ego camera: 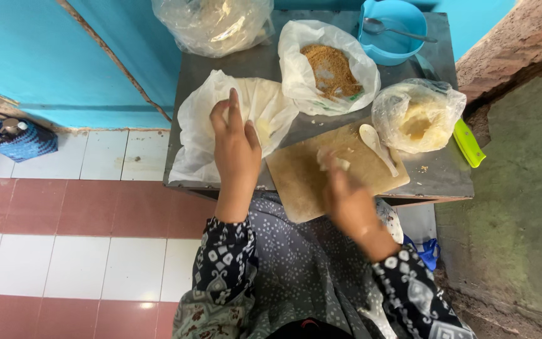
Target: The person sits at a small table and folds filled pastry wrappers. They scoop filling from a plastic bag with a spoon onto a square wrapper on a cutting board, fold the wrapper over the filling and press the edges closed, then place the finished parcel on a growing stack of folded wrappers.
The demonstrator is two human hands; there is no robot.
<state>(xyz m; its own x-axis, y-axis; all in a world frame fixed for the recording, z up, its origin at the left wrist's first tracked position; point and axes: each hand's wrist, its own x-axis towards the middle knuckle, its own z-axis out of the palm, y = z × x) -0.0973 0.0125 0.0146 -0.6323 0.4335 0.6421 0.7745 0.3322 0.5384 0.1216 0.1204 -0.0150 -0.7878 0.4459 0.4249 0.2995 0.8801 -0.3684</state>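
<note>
Wooden cutting board [321, 179] is lying nearest; the right hand [346, 194], blurred, is pinching a pale dough piece [334, 162] over it, fingers clenched on it. Left of the board, the left hand [236, 147] is hovering released over a white bag [202, 135]. Beyond the board are sitting a crumb bag [329, 69] and blue bowl [403, 19]

Blurred right hand [345, 194], top bag [214, 22] cropped

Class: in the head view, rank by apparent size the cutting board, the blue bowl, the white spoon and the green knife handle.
1. Cutting board
2. Blue bowl
3. White spoon and green knife handle look about alike, and the handle is partly hidden, so unranked.
</note>
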